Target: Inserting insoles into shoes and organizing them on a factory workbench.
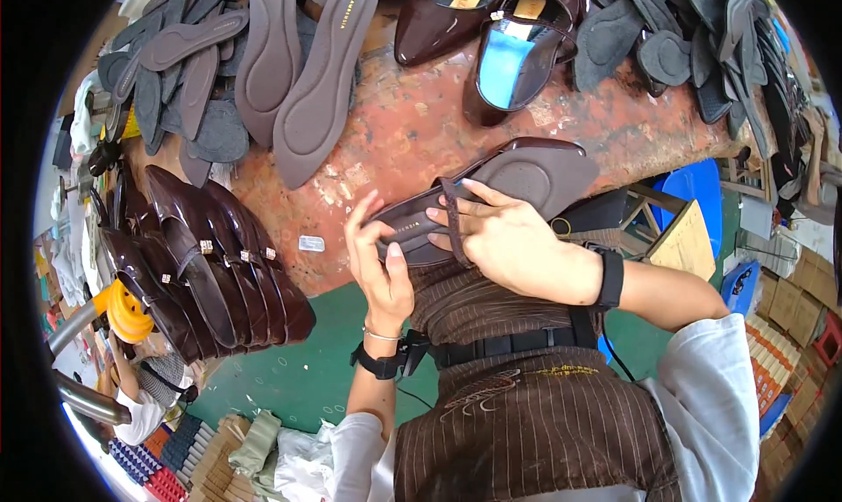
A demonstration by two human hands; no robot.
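A glossy dark-brown pointed shoe [561, 151] lies slanted along the table's near edge, its toe toward the upper right. A brown cushioned insole [526, 176] with a round raised pad sits in it, and a thin dark strap [453, 226] crosses over. My left hand [381, 261] grips the narrow heel end, its curled fingers and thumb at the insole's edge. My right hand [509, 239] is at the middle of the shoe. Its fingers reach beneath the strap and press on the insole, partly hidden by the strap.
Loose brown insoles [324, 90] lie at the far left, with grey ones [605, 42] piled far right. Two glossy shoes [504, 64] with blue inside stand at the back. More strapped shoes [219, 265] are stacked at the left edge. A wooden stool [684, 239] stands beyond my right arm.
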